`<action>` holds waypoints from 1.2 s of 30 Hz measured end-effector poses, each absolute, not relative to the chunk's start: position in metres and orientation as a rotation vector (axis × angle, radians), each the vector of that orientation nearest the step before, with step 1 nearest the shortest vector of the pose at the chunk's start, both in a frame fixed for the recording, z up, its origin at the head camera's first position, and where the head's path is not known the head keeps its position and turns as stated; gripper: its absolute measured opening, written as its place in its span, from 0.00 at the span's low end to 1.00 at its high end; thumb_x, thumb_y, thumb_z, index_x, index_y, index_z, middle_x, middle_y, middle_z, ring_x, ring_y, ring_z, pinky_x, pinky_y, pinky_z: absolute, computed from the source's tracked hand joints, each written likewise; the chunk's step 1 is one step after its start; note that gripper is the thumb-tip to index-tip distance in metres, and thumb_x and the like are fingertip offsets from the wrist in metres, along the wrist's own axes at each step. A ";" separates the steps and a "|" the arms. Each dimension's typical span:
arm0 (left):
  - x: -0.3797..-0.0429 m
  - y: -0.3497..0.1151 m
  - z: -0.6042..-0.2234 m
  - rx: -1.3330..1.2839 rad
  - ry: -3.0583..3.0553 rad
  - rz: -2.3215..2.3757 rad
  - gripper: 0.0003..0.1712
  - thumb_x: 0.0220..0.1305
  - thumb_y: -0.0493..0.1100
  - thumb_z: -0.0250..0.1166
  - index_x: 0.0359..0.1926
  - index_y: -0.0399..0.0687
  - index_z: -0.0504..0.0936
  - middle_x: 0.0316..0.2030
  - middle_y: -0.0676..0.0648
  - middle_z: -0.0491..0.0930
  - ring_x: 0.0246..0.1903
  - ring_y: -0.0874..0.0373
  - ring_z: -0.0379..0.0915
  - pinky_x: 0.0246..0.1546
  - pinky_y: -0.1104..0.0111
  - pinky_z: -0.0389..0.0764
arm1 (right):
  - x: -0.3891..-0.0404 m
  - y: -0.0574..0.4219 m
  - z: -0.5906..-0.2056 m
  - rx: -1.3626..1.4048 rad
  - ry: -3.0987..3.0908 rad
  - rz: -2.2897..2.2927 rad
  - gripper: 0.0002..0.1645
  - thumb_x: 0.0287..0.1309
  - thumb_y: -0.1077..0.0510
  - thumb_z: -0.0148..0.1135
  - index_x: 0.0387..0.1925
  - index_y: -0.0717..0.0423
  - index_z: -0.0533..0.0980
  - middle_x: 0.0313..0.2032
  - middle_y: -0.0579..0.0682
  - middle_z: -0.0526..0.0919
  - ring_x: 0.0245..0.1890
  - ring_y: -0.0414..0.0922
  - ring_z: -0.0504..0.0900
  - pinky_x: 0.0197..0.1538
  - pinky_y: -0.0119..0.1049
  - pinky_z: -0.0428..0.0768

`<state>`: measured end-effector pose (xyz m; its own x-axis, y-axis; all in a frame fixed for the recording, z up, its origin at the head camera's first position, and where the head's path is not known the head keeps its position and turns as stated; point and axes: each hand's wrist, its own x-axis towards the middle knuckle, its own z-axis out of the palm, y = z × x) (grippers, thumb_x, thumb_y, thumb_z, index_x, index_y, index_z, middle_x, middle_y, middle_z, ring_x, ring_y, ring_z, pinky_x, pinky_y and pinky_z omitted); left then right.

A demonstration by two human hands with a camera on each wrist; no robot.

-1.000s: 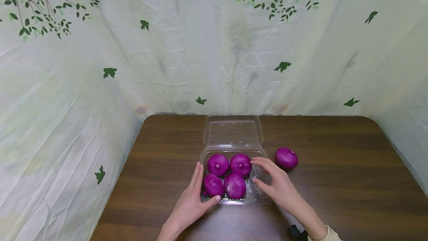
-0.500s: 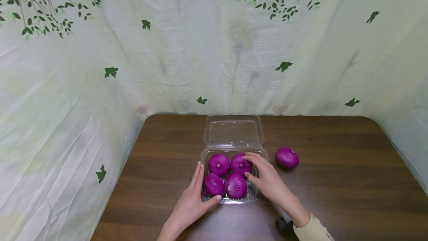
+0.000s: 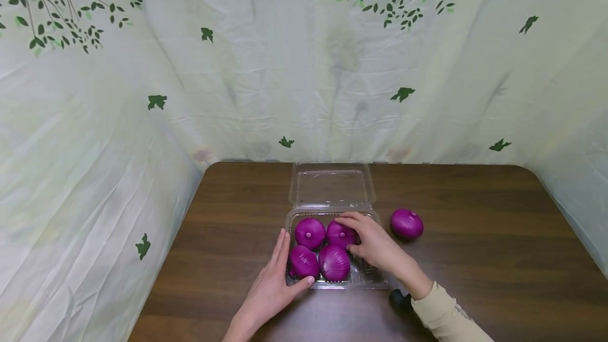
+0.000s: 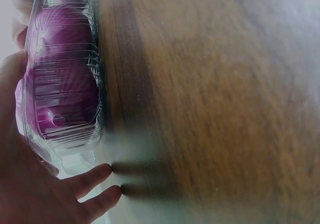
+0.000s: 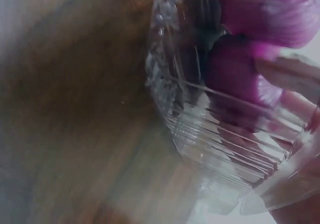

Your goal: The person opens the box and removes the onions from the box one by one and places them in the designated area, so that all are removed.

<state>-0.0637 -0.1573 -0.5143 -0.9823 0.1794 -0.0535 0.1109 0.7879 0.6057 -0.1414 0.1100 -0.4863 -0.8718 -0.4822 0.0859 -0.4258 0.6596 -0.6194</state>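
Observation:
A clear plastic clamshell container [image 3: 363,282] lies with its lid laid back, several purple-red onions in its tray. My left hand [image 3: 272,284] rests at the tray's front left corner, fingers straight along the left side and thumb at the front rim. In the left wrist view, two fingertips [image 4: 111,168] reach down at the table beside the tray wall. My right hand [image 3: 375,241] grips the back right onion [image 3: 340,234], fingers over its far side and thumb at its near side. That onion [image 5: 237,79] shows through the clear wall in the right wrist view.
Another purple onion [image 3: 407,224] sits on the brown wooden table [image 3: 475,257], right of the container. The lid [image 3: 331,186] reaches the table's back edge. Behind hangs a pale curtain [image 3: 313,67] printed with leaves. A black strap piece [image 3: 400,300] shows under the right wrist.
My right hand has moved left from the tray's right side, and its fingers have come over the back right onion. The left hand stays at the tray corner.

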 end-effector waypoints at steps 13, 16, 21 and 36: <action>-0.064 -0.158 -0.515 0.222 2.862 0.963 0.65 0.52 0.79 0.60 0.79 0.57 0.39 0.78 0.54 0.35 0.65 0.43 0.64 0.54 0.36 0.67 | -0.152 0.110 -0.488 -0.920 2.775 -0.896 0.45 0.40 0.68 0.78 0.64 0.51 0.73 0.60 0.50 0.72 0.58 0.54 0.72 0.59 0.51 0.73; -0.064 -0.157 -0.514 0.220 2.856 0.961 0.65 0.52 0.79 0.59 0.79 0.58 0.39 0.78 0.54 0.35 0.65 0.42 0.64 0.54 0.35 0.67 | -0.152 0.109 -0.490 -0.929 2.791 -0.886 0.46 0.39 0.68 0.79 0.64 0.51 0.73 0.60 0.50 0.73 0.58 0.53 0.72 0.58 0.51 0.73; -0.064 -0.157 -0.514 0.212 2.845 0.971 0.65 0.52 0.79 0.60 0.79 0.58 0.39 0.78 0.54 0.34 0.65 0.42 0.64 0.54 0.35 0.66 | -0.153 0.109 -0.492 -0.960 2.809 -0.871 0.46 0.38 0.67 0.80 0.64 0.51 0.73 0.58 0.50 0.73 0.57 0.52 0.73 0.58 0.50 0.73; -0.064 -0.157 -0.513 0.217 2.853 0.972 0.65 0.53 0.78 0.61 0.79 0.57 0.40 0.78 0.54 0.35 0.65 0.42 0.63 0.55 0.35 0.66 | -0.155 0.110 -0.496 -1.046 2.843 -0.870 0.47 0.33 0.62 0.82 0.62 0.53 0.74 0.56 0.49 0.73 0.53 0.50 0.75 0.56 0.47 0.75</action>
<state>-0.0636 -0.1569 -0.5135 -0.9826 0.1733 -0.0667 0.0966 0.7836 0.6137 -0.1551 0.1105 -0.4962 -0.7796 -0.5961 0.1921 -0.6015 0.6273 -0.4947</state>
